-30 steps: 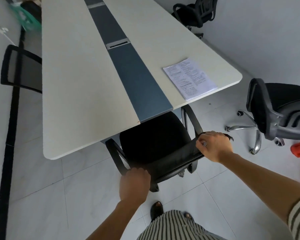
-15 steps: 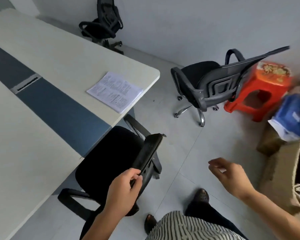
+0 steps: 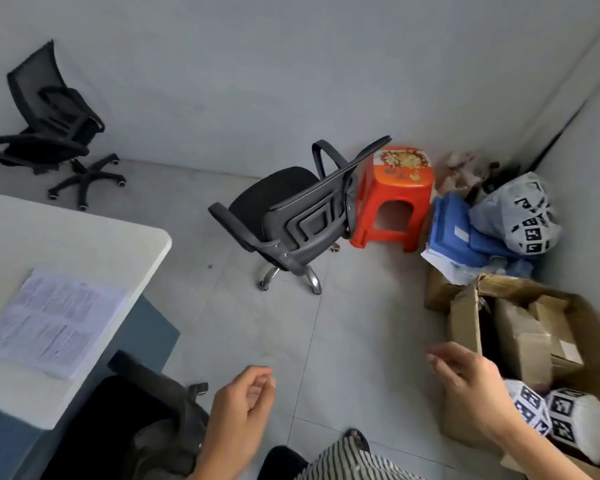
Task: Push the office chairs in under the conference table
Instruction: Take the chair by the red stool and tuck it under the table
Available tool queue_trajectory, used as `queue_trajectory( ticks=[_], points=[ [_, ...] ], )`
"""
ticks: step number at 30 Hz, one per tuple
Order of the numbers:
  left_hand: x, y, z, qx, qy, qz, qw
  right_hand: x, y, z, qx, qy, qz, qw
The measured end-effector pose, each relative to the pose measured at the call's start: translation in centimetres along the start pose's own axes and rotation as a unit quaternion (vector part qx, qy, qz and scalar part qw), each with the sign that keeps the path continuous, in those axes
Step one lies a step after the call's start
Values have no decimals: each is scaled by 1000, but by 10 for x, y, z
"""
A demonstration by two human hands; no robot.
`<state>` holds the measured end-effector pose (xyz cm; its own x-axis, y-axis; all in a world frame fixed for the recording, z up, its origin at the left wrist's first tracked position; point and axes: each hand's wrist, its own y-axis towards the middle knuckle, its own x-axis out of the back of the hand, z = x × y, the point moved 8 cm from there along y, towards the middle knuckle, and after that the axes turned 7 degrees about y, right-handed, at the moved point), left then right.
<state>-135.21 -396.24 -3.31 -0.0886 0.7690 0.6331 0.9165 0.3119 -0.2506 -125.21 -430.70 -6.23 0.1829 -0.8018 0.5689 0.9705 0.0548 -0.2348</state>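
Note:
The white conference table [image 3: 84, 233] fills the left side, its rounded corner toward the room. A black office chair [image 3: 146, 420] sits at the table's end at bottom left, seat under the tabletop. My left hand [image 3: 239, 407] hovers just right of that chair's backrest, fingers loosely curled, holding nothing. My right hand [image 3: 465, 382] is raised over the floor at the right, fingers apart and empty. A second black chair [image 3: 291, 216] stands free on the floor in the middle, its back toward me. A third chair [image 3: 52, 123] stands by the far wall at upper left.
A stapled paper [image 3: 49, 320] lies on the table corner. An orange plastic stool [image 3: 392, 199] touches the middle chair's back. Blue bags [image 3: 461, 237], a white printed bag [image 3: 520, 216] and open cardboard boxes [image 3: 520, 327] crowd the right corner. Grey tiled floor lies between me and the middle chair.
My left hand has let go of the chair's backrest and now hangs free beside it. My view has swung right toward the middle chair, and my right hand has stayed raised and empty.

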Motion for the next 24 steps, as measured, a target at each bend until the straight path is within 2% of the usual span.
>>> queue_trajectory(
  ticks=[4, 11, 19, 24],
  points=[
    [-12, 66, -41, -23, -9, -1, 1000, 23, 44, -16, -27, 29, -21, 999],
    [-10, 185, -81, -35, -14, -49, 998, 44, 151, -10, -22, -1, -22, 1000],
    [7, 328, -159, -73, -1, -131, 989, 72, 321, 86, 45, -42, -25, 998],
    [-1, 398, -153, -42, 114, -138, 983, 62, 404, 144, 131, -79, -11, 988]
  ],
)
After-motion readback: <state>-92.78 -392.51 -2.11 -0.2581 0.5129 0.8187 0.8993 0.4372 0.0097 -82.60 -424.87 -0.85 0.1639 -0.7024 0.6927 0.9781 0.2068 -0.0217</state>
